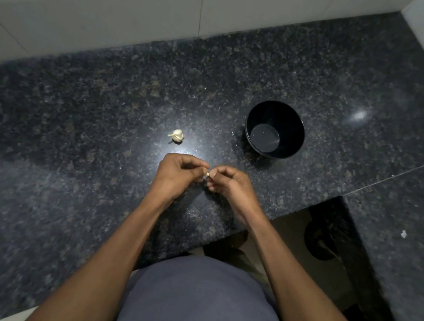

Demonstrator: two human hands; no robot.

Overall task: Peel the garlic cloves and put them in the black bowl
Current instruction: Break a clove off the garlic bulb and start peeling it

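Glossy speckled granite counter (76, 121); shiny smooth black bowl (292, 144).

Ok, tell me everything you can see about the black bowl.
The bowl is round, deep and glossy black, likely plastic, with walls narrowing to a flat bottom that shines in the light. It stands upright on the dark speckled counter, beyond and to the right of the hands. No garlic shows inside; it looks empty. Nothing touches it but the counter. The garlic bulb lies apart to its left.
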